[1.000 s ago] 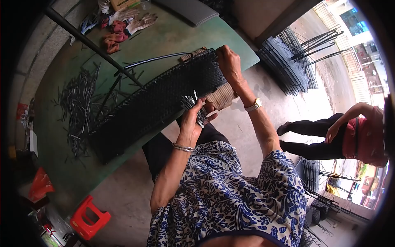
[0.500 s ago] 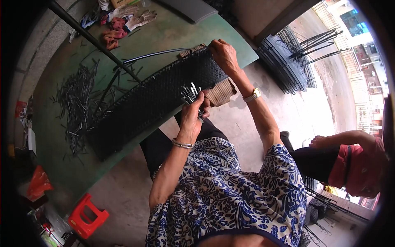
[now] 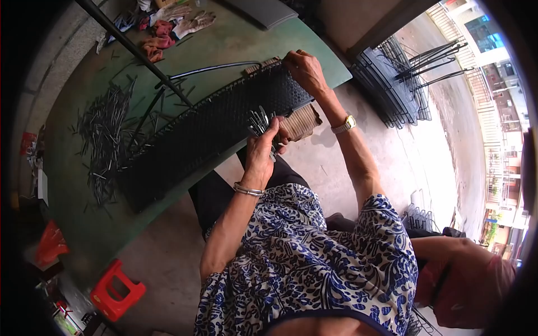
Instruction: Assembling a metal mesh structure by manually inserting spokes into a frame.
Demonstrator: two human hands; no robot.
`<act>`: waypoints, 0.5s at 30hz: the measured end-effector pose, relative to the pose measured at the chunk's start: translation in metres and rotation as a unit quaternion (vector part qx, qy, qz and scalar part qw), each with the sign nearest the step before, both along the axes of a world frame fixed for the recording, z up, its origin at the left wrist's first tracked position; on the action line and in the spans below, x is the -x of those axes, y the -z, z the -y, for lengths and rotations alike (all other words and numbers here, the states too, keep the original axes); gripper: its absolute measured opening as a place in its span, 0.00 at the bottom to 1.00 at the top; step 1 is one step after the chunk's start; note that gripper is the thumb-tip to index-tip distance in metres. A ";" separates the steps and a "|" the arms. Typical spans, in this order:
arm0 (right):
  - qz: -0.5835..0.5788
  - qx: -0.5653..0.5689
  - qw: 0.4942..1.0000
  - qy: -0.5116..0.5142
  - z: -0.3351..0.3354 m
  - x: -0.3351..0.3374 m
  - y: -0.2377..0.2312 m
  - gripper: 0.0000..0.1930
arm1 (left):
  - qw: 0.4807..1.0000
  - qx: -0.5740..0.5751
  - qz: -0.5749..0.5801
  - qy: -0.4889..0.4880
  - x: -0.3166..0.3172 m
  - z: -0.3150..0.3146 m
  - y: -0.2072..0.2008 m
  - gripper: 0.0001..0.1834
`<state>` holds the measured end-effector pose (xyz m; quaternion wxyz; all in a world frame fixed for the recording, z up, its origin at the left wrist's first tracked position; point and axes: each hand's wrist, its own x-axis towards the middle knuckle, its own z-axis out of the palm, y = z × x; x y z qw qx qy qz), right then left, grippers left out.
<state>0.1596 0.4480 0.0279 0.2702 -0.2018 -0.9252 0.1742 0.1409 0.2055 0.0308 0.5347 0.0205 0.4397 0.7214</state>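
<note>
A long black mesh panel (image 3: 224, 120) with a wire edge lies across the green table (image 3: 235, 42), its near side along the table's edge. My left hand (image 3: 261, 157) is closed around a bunch of short thin dark strips (image 3: 259, 122), whose ends fan out over the panel. At the panel's far right corner, my right hand (image 3: 305, 73) pinches at the wire edge; its fingertips hide whatever is between them. A bent black rod (image 3: 216, 70) arches behind the panel. Corrugated cardboard (image 3: 302, 122) sticks out from beneath it, beside my left hand.
Many loose strips (image 3: 106, 137) are heaped on the table's left. Stained work gloves (image 3: 193, 24) lie at the back, near a slanting dark pole (image 3: 126, 47). A red stool (image 3: 117, 290) stands lower left. Stacked wire racks (image 3: 386, 84) stand right; another person (image 3: 465, 280) is close at lower right.
The other person has moved lower and nearer to my right side. My hands stay almost where they were, the left with the strips, the right at the panel's corner.
</note>
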 end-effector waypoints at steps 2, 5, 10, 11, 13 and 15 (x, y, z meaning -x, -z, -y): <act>-0.007 0.011 1.000 0.019 0.003 0.000 0.003 0.08 | 1.000 -0.001 -0.002 -0.003 0.001 0.000 0.002 0.14; -0.034 0.024 0.997 0.063 0.013 -0.003 0.009 0.09 | 1.000 0.007 -0.006 -0.006 0.002 -0.001 -0.001 0.15; -0.057 0.021 0.991 0.119 0.022 -0.005 0.013 0.09 | 1.000 0.006 -0.002 0.005 0.006 -0.001 0.001 0.15; -0.057 0.012 0.989 0.137 0.024 -0.005 0.012 0.09 | 1.000 0.004 0.002 0.005 0.007 0.000 0.000 0.15; -0.057 0.002 0.986 0.155 0.024 -0.007 0.013 0.09 | 1.000 0.001 0.006 0.005 0.007 -0.001 0.002 0.15; -0.073 0.009 0.984 0.165 0.022 -0.009 0.018 0.09 | 1.000 -0.018 0.006 0.005 0.007 -0.004 0.006 0.13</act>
